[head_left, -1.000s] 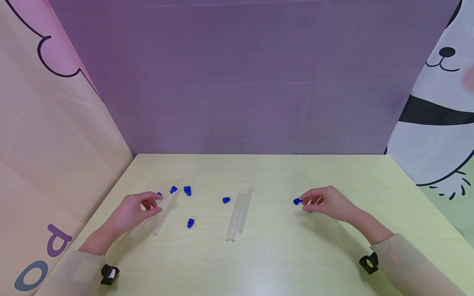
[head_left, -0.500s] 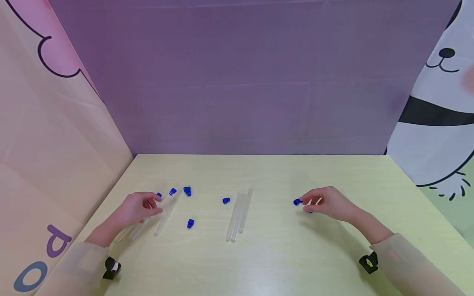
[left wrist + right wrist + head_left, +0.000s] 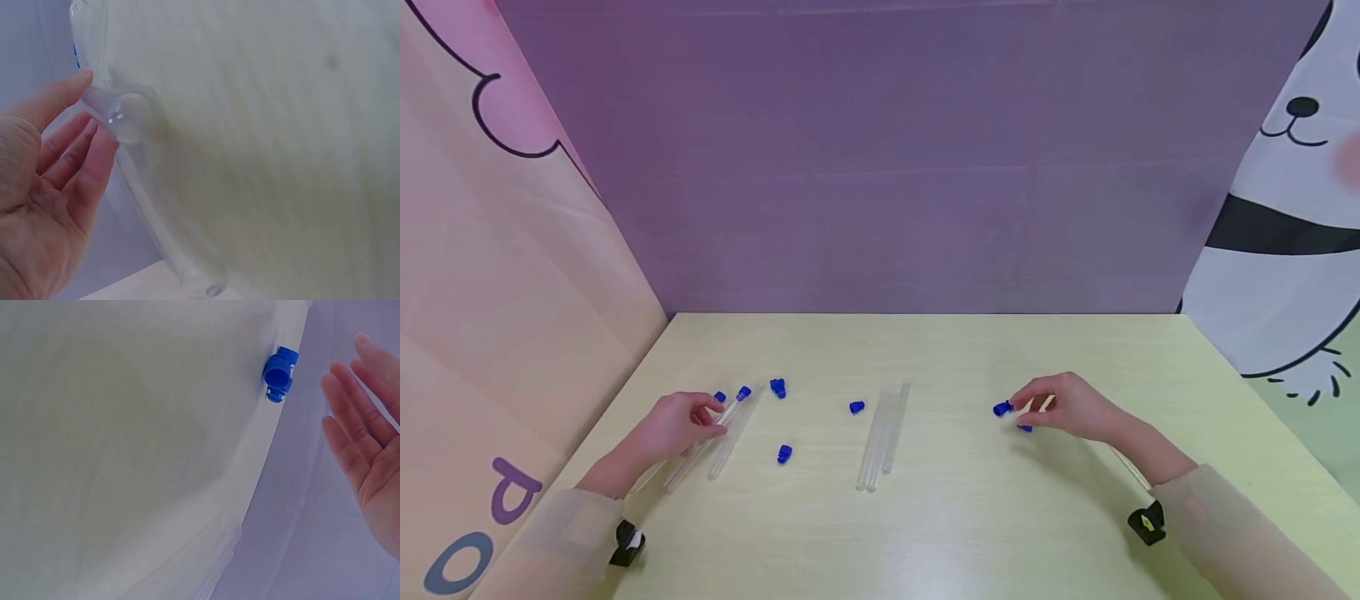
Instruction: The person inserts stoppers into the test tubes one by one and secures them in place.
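Since a second ago: blue end of the left-held tube has dropped slightly and drawn back toward the person; right hand a touch higher, more of the lower blue piece showing beneath its fingers.

Left hand [image 3: 673,427]: thumb and fingertips nearly together, pinching a clear, slim, round-ended plastic-looking tube [image 3: 731,412], held tilted just above the table [image 3: 970,525]. At its far end, a blue moulded plastic connector [image 3: 744,392], seemingly fitted; the joint is too small to confirm.

Right hand [image 3: 1071,408]: fingers loosely bent, thumb apart, nothing gripped. Wrist view shows a gap to the blue plastic on the table. By those fingertips, a stubby blue connector [image 3: 1002,408]; a second blue connector [image 3: 1026,428] just beneath.

Handling, judged by eye: tube light, stiff, smooth enough to roll or slip; thin wall might crack if squeezed or bent. Best held mid-length, or close behind the blue end for control. Connectors probably light, hard, better gripping for their uneven sides; pinch across the body, leaving the mouth free.

Looks: tube colourless, glossy, hard to see against pale wood, highlight on its domed end. Connectors saturated blue, lumpy, round socket mouth visible in the right wrist view.
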A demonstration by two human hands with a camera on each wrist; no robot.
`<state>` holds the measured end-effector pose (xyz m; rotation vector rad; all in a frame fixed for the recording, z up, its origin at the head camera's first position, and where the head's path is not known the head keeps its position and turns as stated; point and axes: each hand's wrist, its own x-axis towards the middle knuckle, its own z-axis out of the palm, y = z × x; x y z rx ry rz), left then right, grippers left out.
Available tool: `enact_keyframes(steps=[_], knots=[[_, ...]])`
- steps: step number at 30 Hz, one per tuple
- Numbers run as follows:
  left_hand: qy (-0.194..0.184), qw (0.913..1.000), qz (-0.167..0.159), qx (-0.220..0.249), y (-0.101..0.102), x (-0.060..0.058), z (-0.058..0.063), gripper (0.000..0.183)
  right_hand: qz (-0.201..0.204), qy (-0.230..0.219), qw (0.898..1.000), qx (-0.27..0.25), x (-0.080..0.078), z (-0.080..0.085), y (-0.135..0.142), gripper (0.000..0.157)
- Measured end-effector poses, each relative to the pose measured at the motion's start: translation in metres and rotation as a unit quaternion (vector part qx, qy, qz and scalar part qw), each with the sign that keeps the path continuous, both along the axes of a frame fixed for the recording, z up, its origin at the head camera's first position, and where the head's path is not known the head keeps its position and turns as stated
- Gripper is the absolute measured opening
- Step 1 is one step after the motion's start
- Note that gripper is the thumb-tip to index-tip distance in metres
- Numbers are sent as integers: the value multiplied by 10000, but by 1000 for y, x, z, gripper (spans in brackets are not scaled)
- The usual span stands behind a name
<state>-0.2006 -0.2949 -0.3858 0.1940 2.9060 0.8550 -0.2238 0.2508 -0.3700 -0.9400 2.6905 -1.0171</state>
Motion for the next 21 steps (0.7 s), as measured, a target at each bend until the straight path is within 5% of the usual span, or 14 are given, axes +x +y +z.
enact_keyframes(steps=[21], knots=[[-1,9998,-16,-186,-1,1,0,33,182,67,9992,344,-11,0,6,23]])
